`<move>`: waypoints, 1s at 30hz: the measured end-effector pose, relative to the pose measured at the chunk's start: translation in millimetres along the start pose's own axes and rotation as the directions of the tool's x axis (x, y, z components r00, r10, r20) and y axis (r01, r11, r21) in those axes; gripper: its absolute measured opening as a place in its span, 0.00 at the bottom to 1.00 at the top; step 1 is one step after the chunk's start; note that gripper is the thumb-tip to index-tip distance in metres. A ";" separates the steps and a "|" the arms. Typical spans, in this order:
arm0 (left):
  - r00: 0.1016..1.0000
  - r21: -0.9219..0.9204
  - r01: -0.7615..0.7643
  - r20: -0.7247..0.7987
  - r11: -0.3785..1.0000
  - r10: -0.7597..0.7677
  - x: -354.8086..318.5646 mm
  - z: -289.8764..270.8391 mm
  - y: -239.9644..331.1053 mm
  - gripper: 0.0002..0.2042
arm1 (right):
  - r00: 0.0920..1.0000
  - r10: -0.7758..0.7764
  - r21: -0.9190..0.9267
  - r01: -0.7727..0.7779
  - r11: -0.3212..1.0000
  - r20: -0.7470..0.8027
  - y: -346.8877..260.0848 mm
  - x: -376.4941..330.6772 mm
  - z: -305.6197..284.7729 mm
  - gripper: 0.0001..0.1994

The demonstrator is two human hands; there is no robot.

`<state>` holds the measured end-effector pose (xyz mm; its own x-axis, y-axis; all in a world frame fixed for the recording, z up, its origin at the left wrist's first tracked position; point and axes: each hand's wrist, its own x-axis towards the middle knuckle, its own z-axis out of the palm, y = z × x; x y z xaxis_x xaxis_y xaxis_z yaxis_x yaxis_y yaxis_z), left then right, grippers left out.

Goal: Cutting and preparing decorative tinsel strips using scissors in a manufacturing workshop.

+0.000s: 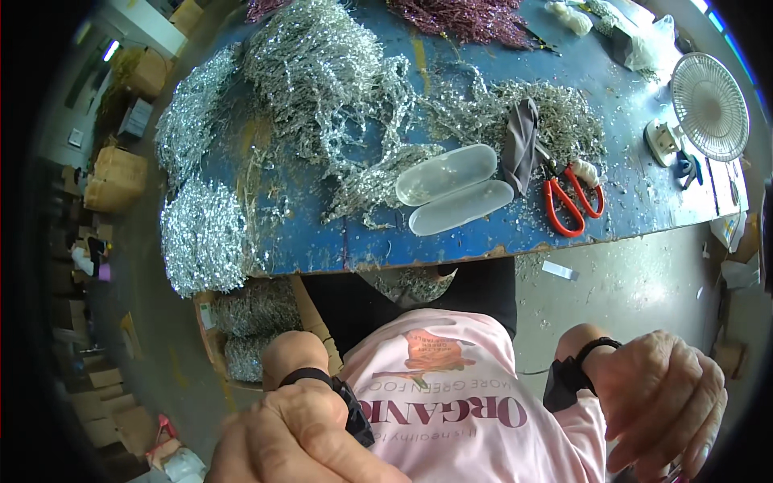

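Both hands are raised close in front of me, away from the table. My left hand (282, 435) is closed with bent fingers, and its fingertips run out past the lower edge. My right hand (667, 402) is curled too, with a thin dark bit showing by its fingertips that I cannot make out. Each wrist wears a black strap. On the table's near side lies an open, translucent glasses case (460, 211). Beside it are a folded grey cloth (522, 145) and scissors with red handles (566, 208).
Silver tinsel (314, 72) is heaped over the blue table (310, 251), with bundles hanging off its left edge. Purple tinsel (467, 18) lies at the back. A white fan (708, 105) stands at the right. A carton (211, 342) of tinsel sits below.
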<state>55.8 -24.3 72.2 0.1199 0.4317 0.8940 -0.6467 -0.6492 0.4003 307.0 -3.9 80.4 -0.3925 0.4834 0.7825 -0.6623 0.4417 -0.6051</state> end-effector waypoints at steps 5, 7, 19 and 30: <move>0.952 0.797 0.305 -0.253 0.521 -0.171 -32.4 -22.8 -37.7 0.07 | 0.827 -0.159 -0.671 -0.308 0.675 -0.540 58.5 -17.1 -31.3 0.05; 0.865 0.837 0.432 -0.280 0.335 -0.417 -51.0 -67.1 -76.6 0.13 | 0.716 0.113 -0.628 -0.668 0.400 -0.689 105.6 -39.7 -99.1 0.09; 0.850 0.908 0.380 -0.267 0.178 -0.454 -79.6 -93.0 -100.4 0.14 | 0.775 0.030 -0.776 -0.630 -0.040 -0.631 163.7 -80.9 -145.7 0.10; 0.814 0.907 0.305 -0.090 0.291 -0.573 -75.7 -79.4 -137.6 0.24 | 0.885 0.224 -0.719 -0.462 0.518 -0.407 157.4 -77.5 -81.1 0.11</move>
<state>75.9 82.1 -66.6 0.4006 0.7802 0.4804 0.5310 -0.6250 0.5722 284.9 89.5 -87.4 -0.2360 0.8349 0.4972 0.2973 0.5491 -0.7811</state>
